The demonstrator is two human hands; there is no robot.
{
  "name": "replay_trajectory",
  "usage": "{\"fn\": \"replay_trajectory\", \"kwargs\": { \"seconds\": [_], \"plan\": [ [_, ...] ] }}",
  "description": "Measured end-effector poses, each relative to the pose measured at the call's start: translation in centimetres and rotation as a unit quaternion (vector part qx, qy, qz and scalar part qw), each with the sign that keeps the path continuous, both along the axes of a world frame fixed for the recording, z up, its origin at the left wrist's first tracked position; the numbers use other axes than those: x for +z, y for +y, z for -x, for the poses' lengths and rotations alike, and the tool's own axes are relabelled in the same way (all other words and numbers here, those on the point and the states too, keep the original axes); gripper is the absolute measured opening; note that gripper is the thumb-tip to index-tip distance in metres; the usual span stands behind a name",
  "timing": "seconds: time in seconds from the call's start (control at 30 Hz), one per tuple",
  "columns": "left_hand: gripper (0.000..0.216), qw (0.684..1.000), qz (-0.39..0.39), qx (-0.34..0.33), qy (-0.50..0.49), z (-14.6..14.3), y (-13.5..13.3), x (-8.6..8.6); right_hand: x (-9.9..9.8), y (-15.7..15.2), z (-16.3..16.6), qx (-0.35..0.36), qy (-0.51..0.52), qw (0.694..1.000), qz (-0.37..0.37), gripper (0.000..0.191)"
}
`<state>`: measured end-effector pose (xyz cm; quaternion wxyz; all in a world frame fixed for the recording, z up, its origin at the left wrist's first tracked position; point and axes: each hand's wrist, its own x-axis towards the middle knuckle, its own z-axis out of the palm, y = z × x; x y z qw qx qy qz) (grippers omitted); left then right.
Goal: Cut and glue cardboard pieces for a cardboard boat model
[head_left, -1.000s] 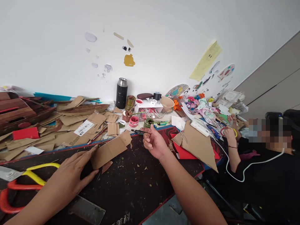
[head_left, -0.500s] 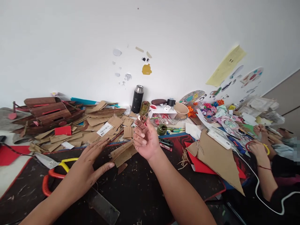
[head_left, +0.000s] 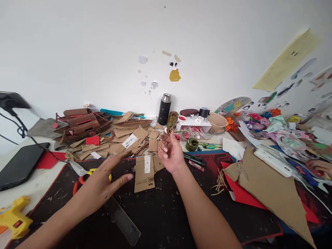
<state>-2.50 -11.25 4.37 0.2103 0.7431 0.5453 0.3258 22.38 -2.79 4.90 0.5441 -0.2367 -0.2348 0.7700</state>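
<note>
My left hand [head_left: 110, 180] hovers over the dark mat, fingers stretched and thumb spread, holding nothing. Beside its thumb lies a flat piece of brown cardboard [head_left: 143, 181] bearing a white label strip; a second scrap is partly behind it. My right hand [head_left: 172, 152] is raised beyond the cardboard, fingers curled in and thumb up. A small brownish bit seems to be at its fingertips, too small to name. Beneath my left hand and forearm are scissors [head_left: 77, 169] with red and yellow handles, partly hidden. A clear ruler-like strip [head_left: 127, 221] lies near my left wrist.
Cardboard scraps [head_left: 121, 141] and a brown model boat [head_left: 83, 124] fill the back left. A black flask [head_left: 165, 109] and green jar [head_left: 192, 144] stand behind my right hand. A yellow glue gun [head_left: 15, 218] lies left, a large cardboard sheet [head_left: 272, 186] right.
The view has swung left, bringing the glue gun and black tablet-like slab into sight. The cardboard by my left thumb now lies flat with its label showing. Both hands keep similar poses.
</note>
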Motion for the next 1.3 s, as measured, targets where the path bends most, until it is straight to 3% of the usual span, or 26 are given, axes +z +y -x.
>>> {"fn": "replay_trajectory", "kwargs": {
  "seconds": [0.1,0.2,0.3,0.47,0.67,1.07,1.3],
  "plan": [
    [0.056,0.999,0.05,0.004,0.013,0.4,-0.1,0.7,-0.2,0.6,-1.3,-0.027,-0.006,1.0,-0.003,0.05],
    [0.058,0.994,0.09,-0.045,0.035,-0.2,-0.6,0.6,-0.2,0.8,-2.0,-0.037,-0.008,0.999,-0.012,0.048],
    [0.041,0.994,0.051,-0.087,0.053,-1.5,-1.3,0.0,-0.3,0.6,-1.9,-0.036,-0.012,0.999,-0.026,0.048],
    [0.032,0.979,-0.018,-0.129,0.158,-2.9,-2.0,-1.7,-0.2,0.2,-1.5,-0.027,-0.024,0.999,-0.027,0.049],
    [0.011,0.963,-0.064,-0.128,0.229,-2.8,-2.2,-3.2,0.2,0.1,-1.3,-0.043,-0.046,0.998,-0.012,0.05],
    [0.018,0.959,-0.071,-0.138,0.237,-2.9,-2.2,-2.2,-0.4,0.1,-1.0,-0.046,-0.051,0.998,-0.011,0.048],
    [0.026,0.98,-0.061,-0.091,0.167,-2.0,-1.1,0.2,-0.9,0.1,-0.9,-0.043,-0.073,0.996,-0.02,0.051]
  ]
}}
